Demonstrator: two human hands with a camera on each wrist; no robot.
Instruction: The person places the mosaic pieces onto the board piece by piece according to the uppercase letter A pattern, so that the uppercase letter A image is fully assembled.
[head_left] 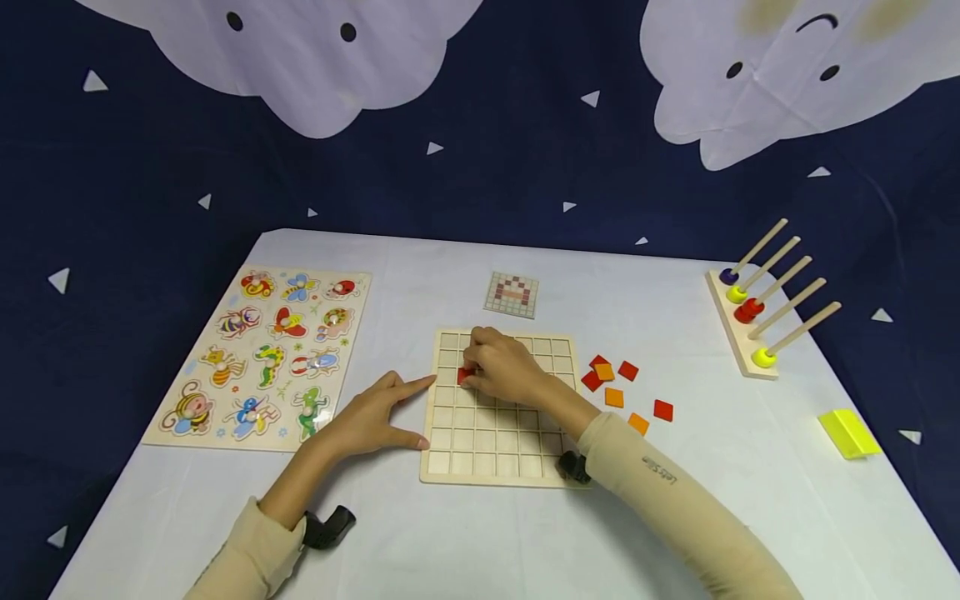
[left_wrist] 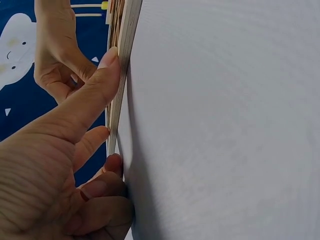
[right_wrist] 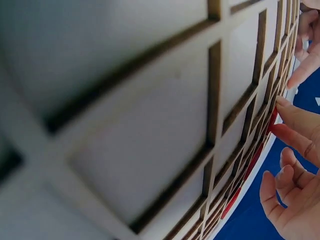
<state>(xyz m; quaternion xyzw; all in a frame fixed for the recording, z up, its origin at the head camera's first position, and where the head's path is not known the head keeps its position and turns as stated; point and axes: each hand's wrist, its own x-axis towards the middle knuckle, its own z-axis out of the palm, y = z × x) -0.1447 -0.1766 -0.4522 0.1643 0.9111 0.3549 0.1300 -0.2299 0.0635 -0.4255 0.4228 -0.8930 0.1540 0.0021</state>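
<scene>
Beige left sleeve (head_left: 243, 554): bottom edge, lower left, black wrist device (head_left: 328, 528) at its cuff. Insect puzzle board (head_left: 161, 433): left of frame, flat on the white table. Left hand (head_left: 371, 421): left of centre, thumb and index finger extended and spread, their tips at the left edge of the grid board (head_left: 475, 462). Grid board: centre, flat, between the two hands. Red tile (head_left: 464, 377): upper left of the grid, pinched between right thumb and fingers; whether seated in its cell, cannot tell. Right hand (head_left: 504, 367): above the grid, reaching in from the lower right. Pattern card (head_left: 512, 295): above centre, just beyond the grid. Loose tiles (head_left: 614, 397), red and orange: right of the grid, near the right forearm. Peg stand (head_left: 745, 343) with coloured rings: upper right. Yellow block (head_left: 849, 433): far right.
</scene>
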